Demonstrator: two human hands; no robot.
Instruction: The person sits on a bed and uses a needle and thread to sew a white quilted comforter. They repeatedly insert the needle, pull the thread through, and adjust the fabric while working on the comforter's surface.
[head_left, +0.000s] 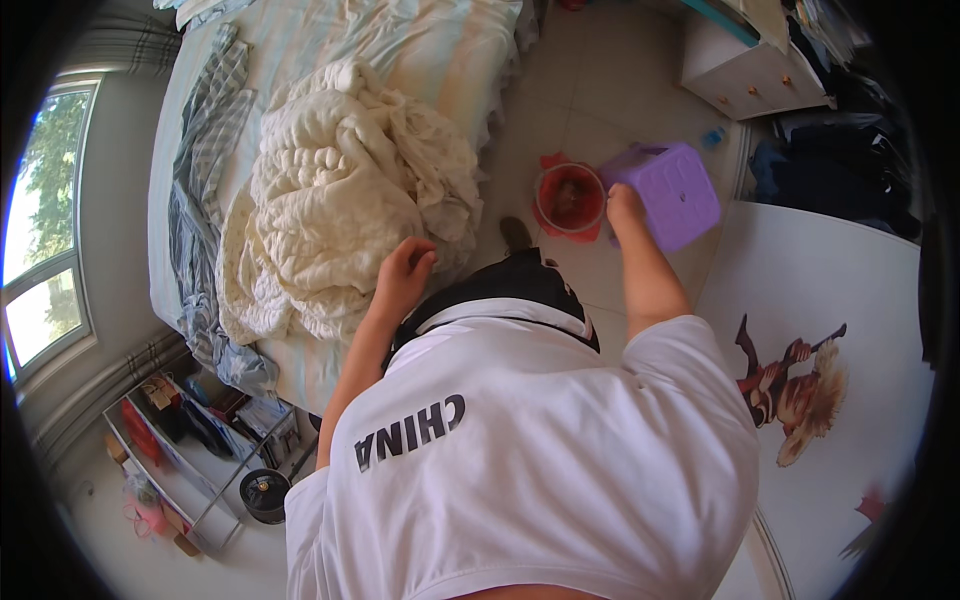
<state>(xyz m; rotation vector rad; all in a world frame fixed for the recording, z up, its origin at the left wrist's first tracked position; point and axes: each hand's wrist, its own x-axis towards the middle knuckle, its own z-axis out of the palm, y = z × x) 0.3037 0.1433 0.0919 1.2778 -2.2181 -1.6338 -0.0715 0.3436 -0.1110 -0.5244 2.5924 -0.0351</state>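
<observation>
My left hand (409, 264) is beside the near edge of a crumpled cream quilt (330, 195) heaped on the bed. Its fingers are loosely curled with a gap to the thumb, and nothing shows in them. My right hand (624, 206) is curled between a small waste bin and a purple plastic stool (679, 191). Whether it grips the stool or the bin's rim cannot be told. The round waste bin (569, 196) is lined with a red plastic bag and has a pale rim. It stands on the tiled floor near my shoe (515, 234).
The bed (457, 45) takes up the upper left, with a checked blue-grey cloth (206, 150) along its far side. A white drawer cabinet (750, 79) and dark clothes (840, 172) lie upper right. A rack (217, 465) stands lower left; a white panel (787, 277) is at right.
</observation>
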